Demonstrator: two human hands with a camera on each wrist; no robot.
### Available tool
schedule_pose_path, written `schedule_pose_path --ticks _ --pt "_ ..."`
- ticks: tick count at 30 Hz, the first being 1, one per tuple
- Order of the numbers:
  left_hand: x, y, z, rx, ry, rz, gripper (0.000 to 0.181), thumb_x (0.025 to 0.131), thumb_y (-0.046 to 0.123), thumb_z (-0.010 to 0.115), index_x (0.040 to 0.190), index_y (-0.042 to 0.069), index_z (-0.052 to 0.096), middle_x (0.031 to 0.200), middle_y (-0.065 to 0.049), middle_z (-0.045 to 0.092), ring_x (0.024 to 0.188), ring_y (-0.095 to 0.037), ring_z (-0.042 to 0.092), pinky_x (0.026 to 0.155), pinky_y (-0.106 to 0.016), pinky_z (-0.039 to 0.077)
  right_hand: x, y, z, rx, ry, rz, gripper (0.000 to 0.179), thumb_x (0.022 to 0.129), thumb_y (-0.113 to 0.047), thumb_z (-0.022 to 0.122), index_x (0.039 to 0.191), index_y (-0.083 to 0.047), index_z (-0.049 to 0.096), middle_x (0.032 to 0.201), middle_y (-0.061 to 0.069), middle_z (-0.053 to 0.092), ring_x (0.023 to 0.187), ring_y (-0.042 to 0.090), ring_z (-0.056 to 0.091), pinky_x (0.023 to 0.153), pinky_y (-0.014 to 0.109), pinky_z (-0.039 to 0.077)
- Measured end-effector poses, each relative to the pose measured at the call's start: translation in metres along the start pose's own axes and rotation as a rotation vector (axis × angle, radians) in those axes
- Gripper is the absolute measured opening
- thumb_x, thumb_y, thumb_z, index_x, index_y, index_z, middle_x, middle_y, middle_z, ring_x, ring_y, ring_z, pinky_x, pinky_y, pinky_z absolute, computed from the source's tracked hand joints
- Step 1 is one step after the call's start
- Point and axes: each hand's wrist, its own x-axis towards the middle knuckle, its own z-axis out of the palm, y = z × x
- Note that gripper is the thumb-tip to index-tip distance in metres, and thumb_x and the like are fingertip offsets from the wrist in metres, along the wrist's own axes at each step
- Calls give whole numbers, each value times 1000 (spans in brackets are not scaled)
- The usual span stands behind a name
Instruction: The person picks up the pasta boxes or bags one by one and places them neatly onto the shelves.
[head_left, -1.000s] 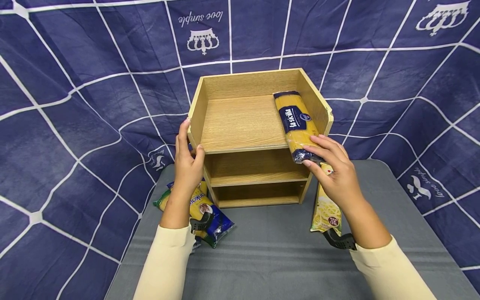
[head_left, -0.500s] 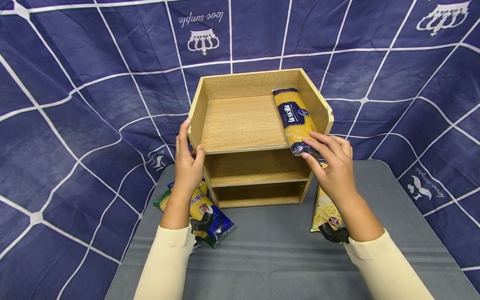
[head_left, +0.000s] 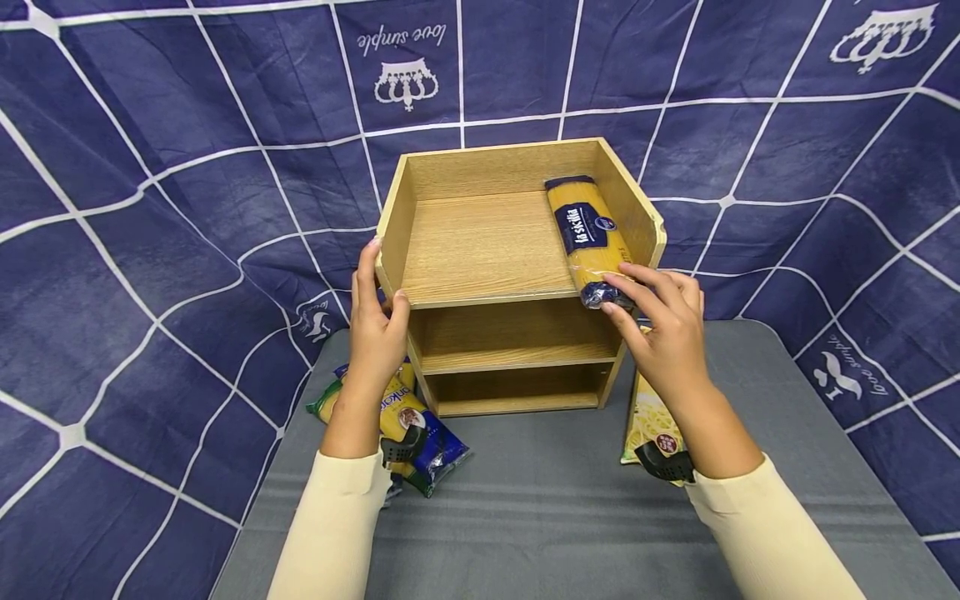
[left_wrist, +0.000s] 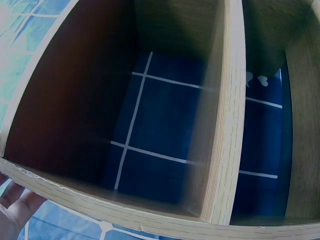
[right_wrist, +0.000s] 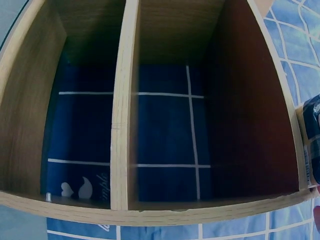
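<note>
A pack of spaghetti (head_left: 585, 229) with a dark blue band and ends lies lengthwise along the right wall of the top tray of a wooden shelf unit (head_left: 480, 242). My right hand (head_left: 663, 321) pinches its near end, thumb at the tip and fingers on top. Just a sliver of this pack shows at the right edge of the right wrist view. My left hand (head_left: 375, 333) rests against the unit's left side, fingers extended along the outside and thumb at the front edge. Fingertips (left_wrist: 20, 202) appear beyond the panel in the left wrist view.
Several yellow, blue and green pasta packs (head_left: 420, 433) lie on the grey table (head_left: 525, 500) left of the unit, partly under my left forearm. Another yellow noodle pack (head_left: 652, 417) lies at the right. Below the tray are two bare compartments (head_left: 517, 333). Blue gridded cloth (head_left: 510, 67) surrounds the table.
The spaghetti pack has slid slightly backward and its near end has settled against the tray's front edge. My right hand has moved along with it; my left hand has stayed put.
</note>
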Motion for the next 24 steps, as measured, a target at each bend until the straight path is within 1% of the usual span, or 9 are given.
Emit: schedule_pose_path --ticks 4,7,10,12,15,18,21,24 --pt "0 -1 0 -4 1 3 70 99 5 49 156 40 29 150 -10 39 133 -26 45 106 -54 40 -2 2 0 20 -13 -11 42 86 -15 79 127 -16 72 133 10 66 115 42 50 102 46 32" --pt "0 -1 0 -4 -2 1 70 99 5 49 156 39 29 151 -9 39 133 -27 44 106 -55 40 -4 5 0 37 -23 -24 43 90 -24 75 132 -14 69 136 13 63 115 43 50 101 47 32" --pt "0 -2 0 -4 -1 -1 70 99 4 49 157 38 29 152 -8 38 134 -27 44 106 -55 40 -8 6 0 47 -26 -25 48 94 -34 69 136 -12 65 139 16 60 115 44 50 99 47 33" --pt "0 -2 0 -7 0 0 70 99 4 49 157 38 29 151 -9 38 133 -27 44 105 -55 40 -10 7 0 62 -18 -18 51 94 -36 68 138 -11 63 139 18 59 116 44 50 98 47 33" --pt "0 -1 0 -10 1 2 70 99 4 50 157 37 29 151 -8 39 133 -26 44 105 -54 39 -13 7 -1 94 0 -9 53 91 -28 70 140 -9 61 138 20 58 118 45 50 100 42 33" --pt "0 0 0 -14 1 2 70 99 4 50 157 36 28 152 -8 38 134 -26 44 105 -53 39 -15 8 -3 128 23 3 56 88 -18 72 141 -7 59 138 22 58 122 44 50 105 36 33" --pt "0 0 1 -10 5 0 71 99 3 50 158 35 28 153 -8 38 135 -26 43 106 -53 39 -18 8 -6 145 36 31 59 85 -12 73 142 -6 58 138 22 58 127 40 50 112 33 33" --pt "0 1 2 -4 10 -8 71 99 0 50 158 32 28 153 -10 37 136 -27 42 109 -53 38 -24 9 -9 148 38 86 62 82 -5 75 141 -6 57 138 22 56 130 32 50 112 27 33"
